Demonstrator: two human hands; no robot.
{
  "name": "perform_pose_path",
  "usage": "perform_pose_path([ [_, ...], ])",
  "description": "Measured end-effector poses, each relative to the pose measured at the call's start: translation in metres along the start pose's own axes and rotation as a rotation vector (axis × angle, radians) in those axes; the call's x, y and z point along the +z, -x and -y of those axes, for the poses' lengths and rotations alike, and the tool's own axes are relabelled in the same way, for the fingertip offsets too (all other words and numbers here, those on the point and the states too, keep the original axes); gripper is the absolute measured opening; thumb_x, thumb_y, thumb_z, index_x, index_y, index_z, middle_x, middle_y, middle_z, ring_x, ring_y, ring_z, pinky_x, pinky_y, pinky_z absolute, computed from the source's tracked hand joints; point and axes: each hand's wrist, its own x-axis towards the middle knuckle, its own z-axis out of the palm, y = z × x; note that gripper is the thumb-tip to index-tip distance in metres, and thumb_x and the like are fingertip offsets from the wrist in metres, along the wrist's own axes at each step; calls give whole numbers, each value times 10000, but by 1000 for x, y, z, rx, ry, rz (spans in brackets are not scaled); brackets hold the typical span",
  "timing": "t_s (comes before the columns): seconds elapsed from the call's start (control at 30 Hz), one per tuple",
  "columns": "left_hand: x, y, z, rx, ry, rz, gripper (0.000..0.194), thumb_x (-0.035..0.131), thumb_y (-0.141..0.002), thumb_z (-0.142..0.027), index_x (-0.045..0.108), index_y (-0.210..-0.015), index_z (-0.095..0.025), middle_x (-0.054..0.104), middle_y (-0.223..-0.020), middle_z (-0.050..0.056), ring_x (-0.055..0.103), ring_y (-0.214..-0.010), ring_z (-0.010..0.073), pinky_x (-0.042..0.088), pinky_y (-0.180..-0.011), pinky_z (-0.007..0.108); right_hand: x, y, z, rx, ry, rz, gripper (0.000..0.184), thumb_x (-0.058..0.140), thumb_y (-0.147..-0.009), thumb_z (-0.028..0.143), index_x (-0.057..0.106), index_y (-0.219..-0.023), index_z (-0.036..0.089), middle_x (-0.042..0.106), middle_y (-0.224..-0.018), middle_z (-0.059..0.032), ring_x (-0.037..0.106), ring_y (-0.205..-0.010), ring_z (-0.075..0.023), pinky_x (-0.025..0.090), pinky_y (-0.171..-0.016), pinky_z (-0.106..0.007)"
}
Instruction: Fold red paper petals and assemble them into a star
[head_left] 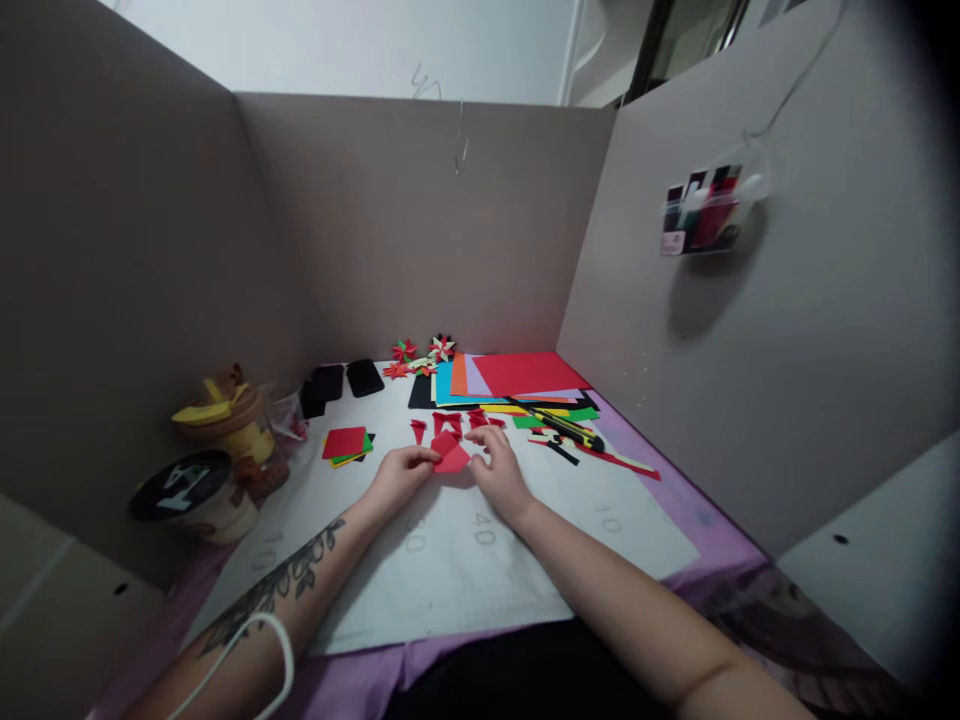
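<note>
A folded piece of red paper is held just above the white mat. My left hand pinches its left edge between thumb and fingers. At its right corner is my right hand, with curved fingers and a gap between thumb and forefinger; the thumb tip is at or very near the paper. Just beyond lie several small folded red paper pieces, partly hidden behind the hands. To the left sits a small stack of square papers, red on top, with green, yellow and black edges showing.
Coloured sheets lie at the back, with a yellow-black utility knife and paper strips in front. Folded paper stars and a dark phone-like object are behind. Pots stand left. Grey panels enclose the table.
</note>
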Motion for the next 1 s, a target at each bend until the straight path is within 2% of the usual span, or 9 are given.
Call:
perform_pose_path([
  [0.07,-1,-1,2,-84,25,-32,224,571,-651,-197,678,-840,-139,653,-712,31,533,-587,128,386,-535,225,-1,2,2,-155,117,84,378,426,-675,5,596,-936,220,533,-983,-62,482,-988,-214,396,-897,-379],
  [0.13,-1,-1,4,-150,88,-25,255,596,-645,-211,672,-874,-130,651,-689,27,518,-546,115,382,-517,219,1,4,3,-242,187,159,383,442,-673,-11,613,-931,216,533,-967,-66,477,-966,-217,405,-884,-377],
  [0.27,0,0,7,-226,217,29,277,644,-623,-224,662,-875,-110,644,-656,21,523,-538,102,407,-541,210,7,4,-1,-285,280,215,304,480,-718,13,628,-903,204,547,-934,-69,479,-909,-210,432,-816,-353],
  [0.4,-3,-1,11,-220,123,83,283,615,-658,-233,654,-901,-94,646,-657,35,544,-562,122,435,-567,230,11,3,-12,-302,323,293,184,518,-774,70,636,-831,198,586,-850,-50,492,-842,-188,430,-776,-316],
  [0.47,-7,-1,12,-126,-65,101,265,564,-699,-225,660,-918,-110,663,-732,53,575,-628,150,457,-613,258,13,2,-17,-297,328,360,155,541,-775,78,639,-803,195,602,-821,-41,506,-820,-176,427,-763,-295],
  [0.6,-18,2,9,293,-564,106,266,469,-770,-163,688,-921,-183,631,-1012,79,581,-891,193,441,-823,317,10,-2,-24,-322,304,506,117,577,-782,107,656,-773,192,641,-794,-26,529,-782,-151,407,-783,-276],
  [0.7,-23,5,1,520,-818,203,306,436,-807,-128,694,-940,-229,598,-1099,75,543,-989,206,414,-872,340,2,-6,-26,-353,286,581,120,580,-794,127,672,-789,204,667,-792,-16,529,-756,-144,389,-791,-286],
  [0.87,-24,8,-10,765,-911,480,329,449,-825,-96,665,-1004,-268,648,-1053,37,512,-1072,195,366,-929,344,-11,-12,-27,-336,207,623,122,606,-771,126,683,-764,220,682,-826,-20,545,-827,-155,378,-810,-300],
  [1.0,-24,7,-7,772,-851,567,332,425,-843,-113,648,-1050,-247,666,-1033,47,576,-982,170,397,-885,298,-14,-14,-29,-268,134,654,103,624,-749,119,674,-738,208,682,-833,-14,563,-825,-153,376,-839,-309],
])
